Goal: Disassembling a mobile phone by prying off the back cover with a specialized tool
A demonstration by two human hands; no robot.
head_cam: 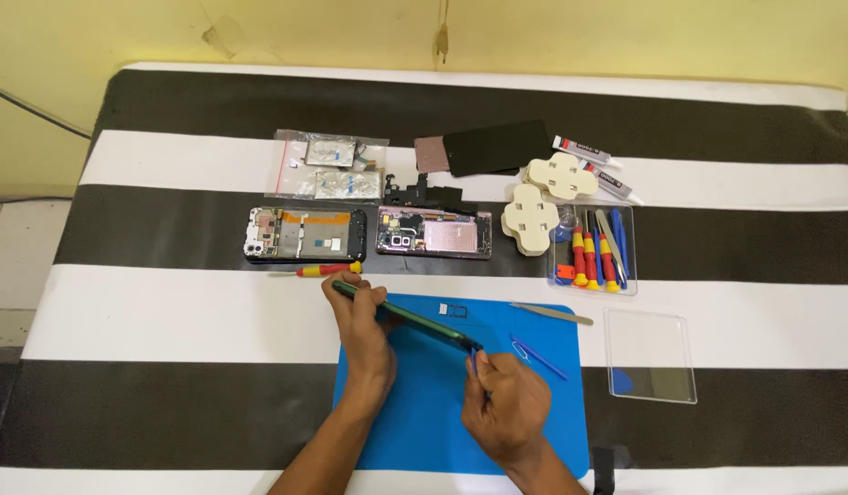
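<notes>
Your left hand [364, 335] is closed on the near end of a dark green phone [407, 317], its grip wrapped around the edge so the phone stands tilted on its long side above the blue mat [424, 422]. The phone runs from that hand rightward and toward you, and its far corner meets your right hand [505, 403]. That hand's grip is pinched shut on a thin blue pick [474, 360], whose tip touches the phone's corner. Farther up the striped worktop [167, 312], starting at the left, lies a clear bag of small parts [330, 165], and below it an opened phone with its board showing [305, 234]. A red and yellow screwdriver [328, 269] lies just in front of that phone, near your left fingers. To the right sits a second opened phone with a pink inside [433, 233], with a dark back cover [493, 147] beyond it. On the mat beside your right hand lie a blue rod [539, 357] and a grey metal pry tool [552, 314]. Farther right are two cream suction clamps [543, 197], a clear tray of screwdrivers [594, 247], two glue tubes [594, 165] and a clear lid [651, 356].
</notes>
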